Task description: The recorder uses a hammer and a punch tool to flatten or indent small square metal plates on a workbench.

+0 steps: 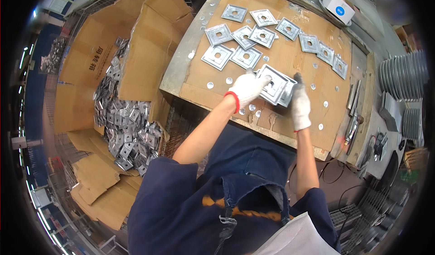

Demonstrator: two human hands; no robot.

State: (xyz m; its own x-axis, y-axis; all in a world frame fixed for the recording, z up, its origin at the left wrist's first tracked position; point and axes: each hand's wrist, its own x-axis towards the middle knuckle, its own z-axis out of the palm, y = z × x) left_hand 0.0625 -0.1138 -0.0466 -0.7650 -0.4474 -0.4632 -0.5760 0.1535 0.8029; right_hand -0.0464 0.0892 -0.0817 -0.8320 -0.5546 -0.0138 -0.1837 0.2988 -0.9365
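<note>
Both my hands wear white gloves with greyed fingers, and between them I hold a small stack of square metal plates [274,85] just above the near part of the cardboard-covered table. My left hand [248,86] grips the stack's left edge, its thumb lying over the top plate near the round centre hole. On the other side my right hand [300,102] closes round the right edge, where a second plate shows under the first. Farther back, several similar square plates [217,56] with centre holes lie spread over the cardboard [204,85]. Small round metal discs [210,85] are scattered around them.
To the left, a large cardboard box [86,69] in a wire cage holds a heap of metal plates [124,119]. At the table's right edge lie an air gun [353,127] and a bar-like tool [355,94]. Stacked round metal parts [403,76] stand farther right; a white box [337,9] sits behind.
</note>
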